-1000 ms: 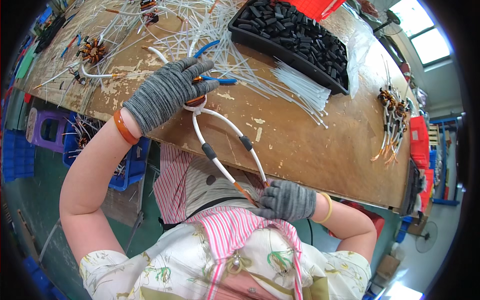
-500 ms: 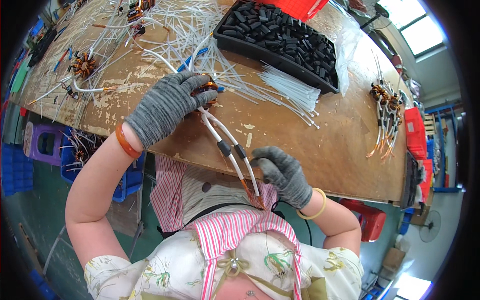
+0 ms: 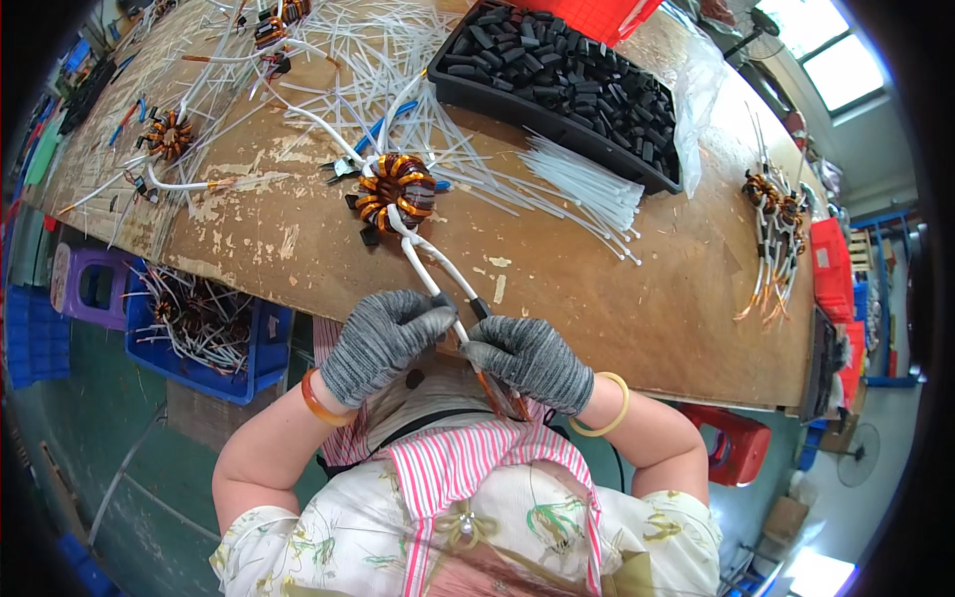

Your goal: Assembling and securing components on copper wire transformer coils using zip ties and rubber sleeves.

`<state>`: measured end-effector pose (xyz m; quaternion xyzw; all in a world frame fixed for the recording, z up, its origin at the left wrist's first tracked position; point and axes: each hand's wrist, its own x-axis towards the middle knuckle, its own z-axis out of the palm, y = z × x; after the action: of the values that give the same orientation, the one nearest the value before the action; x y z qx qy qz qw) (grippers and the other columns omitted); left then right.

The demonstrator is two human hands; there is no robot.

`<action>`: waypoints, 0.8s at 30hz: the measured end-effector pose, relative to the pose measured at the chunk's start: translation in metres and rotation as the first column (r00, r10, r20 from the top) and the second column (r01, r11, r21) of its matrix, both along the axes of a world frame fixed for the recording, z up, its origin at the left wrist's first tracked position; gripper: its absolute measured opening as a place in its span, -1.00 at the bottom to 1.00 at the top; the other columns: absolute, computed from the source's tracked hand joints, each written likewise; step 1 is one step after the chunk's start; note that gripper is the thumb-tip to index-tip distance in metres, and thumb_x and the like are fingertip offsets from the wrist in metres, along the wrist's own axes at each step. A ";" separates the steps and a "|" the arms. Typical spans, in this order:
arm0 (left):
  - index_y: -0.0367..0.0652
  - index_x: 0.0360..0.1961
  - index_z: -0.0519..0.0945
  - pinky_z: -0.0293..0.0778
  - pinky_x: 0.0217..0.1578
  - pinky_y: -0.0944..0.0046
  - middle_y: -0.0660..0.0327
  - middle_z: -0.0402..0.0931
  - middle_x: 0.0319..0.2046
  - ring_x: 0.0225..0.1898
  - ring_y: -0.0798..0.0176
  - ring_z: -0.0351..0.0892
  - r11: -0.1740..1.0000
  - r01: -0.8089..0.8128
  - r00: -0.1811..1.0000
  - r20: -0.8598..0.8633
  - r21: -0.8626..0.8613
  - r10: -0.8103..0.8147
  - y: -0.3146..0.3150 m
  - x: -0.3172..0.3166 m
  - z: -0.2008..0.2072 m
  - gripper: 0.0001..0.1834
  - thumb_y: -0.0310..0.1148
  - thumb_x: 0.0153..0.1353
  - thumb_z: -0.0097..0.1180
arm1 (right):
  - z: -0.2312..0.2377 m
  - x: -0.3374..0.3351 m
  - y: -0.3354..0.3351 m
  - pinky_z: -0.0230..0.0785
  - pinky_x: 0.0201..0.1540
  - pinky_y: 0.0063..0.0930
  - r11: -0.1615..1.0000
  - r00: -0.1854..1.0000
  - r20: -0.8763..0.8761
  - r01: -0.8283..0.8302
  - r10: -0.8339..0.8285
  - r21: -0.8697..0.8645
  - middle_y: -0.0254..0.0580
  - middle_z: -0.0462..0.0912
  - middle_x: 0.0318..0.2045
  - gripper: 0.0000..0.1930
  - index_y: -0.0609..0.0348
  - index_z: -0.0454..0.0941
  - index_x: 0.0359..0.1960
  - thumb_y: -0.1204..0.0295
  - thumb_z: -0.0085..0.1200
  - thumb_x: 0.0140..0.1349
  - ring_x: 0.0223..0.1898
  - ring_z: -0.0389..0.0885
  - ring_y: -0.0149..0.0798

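Note:
A wire-wound ring coil (image 3: 409, 192), wrapped in copper and dark brown, lies on the table in front of me. Two white insulated wires (image 3: 426, 281) run from it toward my body and end in bare copper. My left hand (image 3: 383, 343), in a grey knit glove, is closed at the left wire, by its black sleeve (image 3: 445, 301). My right hand (image 3: 537, 363), gloved the same way, pinches the white wires just below the other black sleeve (image 3: 479, 307); which wire it grips is partly hidden. Blue-handled cutters (image 3: 376, 134) lie partly beneath the coil.
A black tray (image 3: 557, 109) of small black pieces stands at the back, with bundled white cable ties (image 3: 582, 184) before it. Loose ties (image 3: 338, 60) litter the back left. Other coils lie left (image 3: 167, 134) and right (image 3: 771, 199). A blue crate (image 3: 264, 363) sits below the table's left.
My left hand has left the coil and come down to the wires by the sleeve. My right hand has moved left and closed on the wires. The coil is now uncovered.

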<state>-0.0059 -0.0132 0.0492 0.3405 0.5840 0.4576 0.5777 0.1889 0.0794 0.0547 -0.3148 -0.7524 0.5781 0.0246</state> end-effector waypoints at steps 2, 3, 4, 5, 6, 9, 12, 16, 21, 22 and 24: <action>-0.26 -0.23 0.63 0.39 -0.46 0.52 0.29 0.60 -0.46 -0.47 0.51 0.51 0.992 -0.080 0.994 0.072 -0.095 0.087 0.003 -0.002 0.003 -0.67 -0.18 0.19 0.17 | -0.002 0.000 0.000 0.40 -0.33 -0.37 0.999 1.000 -0.016 0.015 -0.015 0.029 -0.04 0.57 -0.52 -0.75 0.17 0.58 -0.25 0.25 0.13 0.21 -0.52 0.51 -0.18; -0.26 -0.23 0.63 0.39 -0.46 0.52 0.29 0.60 -0.46 -0.47 0.51 0.51 0.992 -0.083 0.993 0.070 -0.094 0.090 0.004 -0.001 0.004 -0.67 -0.18 0.19 0.17 | -0.002 0.000 0.000 0.40 -0.33 -0.37 0.999 1.000 -0.018 0.013 -0.012 0.030 -0.04 0.57 -0.52 -0.75 0.17 0.58 -0.25 0.25 0.13 0.21 -0.52 0.51 -0.18; -0.25 -0.24 0.63 0.38 -0.48 0.52 0.29 0.59 -0.48 -0.49 0.52 0.50 0.992 -0.081 0.995 0.048 -0.098 0.086 0.003 -0.001 0.004 -0.68 -0.17 0.19 0.17 | -0.001 0.000 -0.001 0.40 -0.32 -0.37 0.999 1.000 -0.016 0.016 -0.015 0.035 -0.04 0.57 -0.52 -0.76 0.17 0.58 -0.24 0.25 0.13 0.22 -0.51 0.51 -0.17; -0.24 -0.26 0.63 0.37 -0.50 0.52 0.30 0.59 -0.49 -0.51 0.53 0.49 0.992 -0.079 0.996 0.025 -0.102 0.082 0.002 0.000 0.005 -0.68 -0.17 0.19 0.17 | 0.000 0.001 -0.002 0.41 -0.32 -0.37 0.999 1.000 -0.015 0.019 -0.018 0.039 -0.03 0.57 -0.53 -0.76 0.17 0.58 -0.24 0.25 0.12 0.22 -0.51 0.51 -0.17; -0.24 -0.26 0.63 0.37 -0.50 0.52 0.30 0.59 -0.49 -0.51 0.53 0.49 0.993 -0.075 0.997 0.028 -0.094 0.078 0.002 0.000 0.006 -0.68 -0.17 0.19 0.17 | 0.002 0.001 -0.002 0.41 -0.32 -0.37 0.999 1.000 -0.013 0.023 -0.022 0.048 -0.03 0.57 -0.53 -0.76 0.17 0.58 -0.24 0.25 0.12 0.22 -0.51 0.51 -0.17; -0.23 -0.28 0.63 0.38 -0.54 0.52 0.29 0.58 -0.51 -0.54 0.52 0.49 0.996 -0.045 0.999 0.009 -0.081 0.046 0.005 0.000 0.009 -0.67 -0.14 0.18 0.18 | 0.006 0.004 0.003 0.41 -0.28 -0.40 0.997 0.999 0.033 0.007 -0.010 0.076 -0.05 0.59 -0.47 -0.78 0.20 0.57 -0.24 0.29 0.11 0.23 -0.46 0.53 -0.20; -0.25 -0.25 0.65 0.36 -0.49 0.49 0.32 0.54 -0.53 -0.54 0.52 0.42 0.987 -0.093 0.995 0.017 -0.129 0.096 0.005 -0.001 0.011 -0.69 -0.20 0.17 0.21 | 0.011 0.014 0.019 0.42 -0.26 -0.42 0.981 0.970 -0.153 0.193 -0.190 0.005 -0.04 0.61 -0.36 -0.80 0.21 0.54 -0.21 0.36 0.11 0.22 -0.41 0.54 -0.16; -0.23 -0.24 0.64 0.37 -0.46 0.48 0.32 0.54 -0.51 -0.49 0.50 0.45 0.989 -0.147 0.987 -0.068 0.032 0.149 -0.006 -0.008 -0.011 -0.73 -0.22 0.21 0.16 | 0.018 0.037 0.082 0.42 -0.15 -0.36 0.814 0.903 -0.167 0.430 -0.397 0.390 0.03 0.58 -0.27 -0.68 0.20 0.47 -0.13 0.39 0.20 0.09 -0.26 0.55 0.01; -0.21 -0.25 0.61 0.42 -0.41 0.47 0.31 0.56 -0.47 -0.46 0.47 0.48 0.933 -0.342 0.940 0.061 0.113 0.337 -0.007 -0.011 -0.013 -0.74 -0.21 0.26 0.10 | 0.004 0.038 0.132 0.40 -0.06 -0.16 0.293 0.927 0.071 0.043 -0.368 0.955 0.03 0.55 -0.27 -0.61 0.17 0.44 -0.17 0.38 0.22 -0.07 -0.12 0.53 0.04; -0.21 -0.24 0.60 0.42 -0.41 0.47 0.31 0.56 -0.47 -0.46 0.47 0.48 0.918 -0.388 0.920 0.094 0.080 0.381 -0.008 -0.010 -0.013 -0.74 -0.21 0.26 0.10 | -0.004 0.037 0.142 0.40 -0.06 -0.16 0.290 0.928 0.071 0.042 -0.366 0.956 0.03 0.55 -0.27 -0.61 0.17 0.44 -0.17 0.38 0.22 -0.07 -0.12 0.53 0.04; -0.20 -0.24 0.61 0.42 -0.40 0.47 0.30 0.56 -0.45 -0.46 0.47 0.48 0.919 -0.378 0.923 0.114 0.113 0.366 -0.009 -0.010 -0.017 -0.74 -0.21 0.26 0.11 | -0.015 0.034 0.162 0.44 -0.16 -0.15 0.325 0.918 0.166 -0.044 -0.359 0.945 0.00 0.56 -0.33 -0.67 0.14 0.45 -0.20 0.43 0.18 -0.06 -0.23 0.55 0.08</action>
<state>-0.0163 -0.0223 0.0318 0.2399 0.5795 0.6120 0.4817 0.2230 0.2414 0.0395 -0.4125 -0.9019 -0.0289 0.1247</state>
